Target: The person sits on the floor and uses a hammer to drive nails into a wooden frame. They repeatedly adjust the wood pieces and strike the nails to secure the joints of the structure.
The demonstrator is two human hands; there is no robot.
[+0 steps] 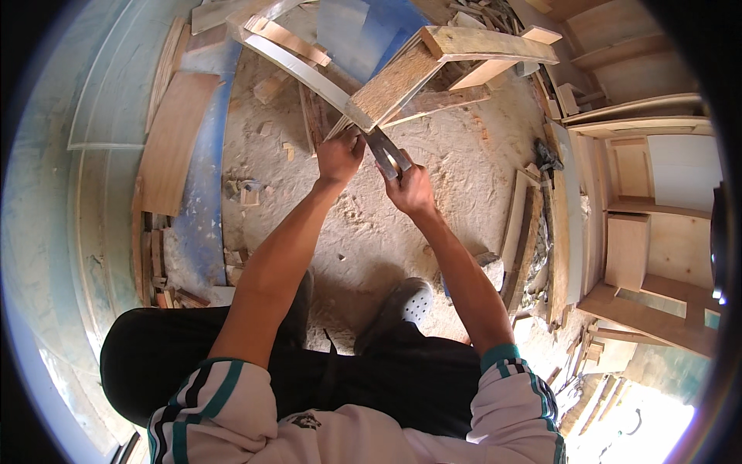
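Observation:
A wooden frame (pixel 398 81) of joined boards stands before me, its nearest corner pointing toward my hands. My left hand (pixel 341 158) is closed at that corner, its fingers against the underside of the boards; part of the grip is hidden. From the right, my right hand (pixel 411 190) is closed round the lower end of a flat, dark and shiny metal tool (pixel 386 150). It has the look of pincers, but its exact kind is unclear. The tool's upper end meets the wood at the corner, close beside my left thumb.
A wooden panel (pixel 179 143) leans at the left near pale sheets. Wooden cabinet frames (pixel 626 247) stand at the right. Offcuts and long strips (pixel 522 232) lie along the dusty floor (pixel 309 224). My feet are below, one in a grey shoe (pixel 413 301).

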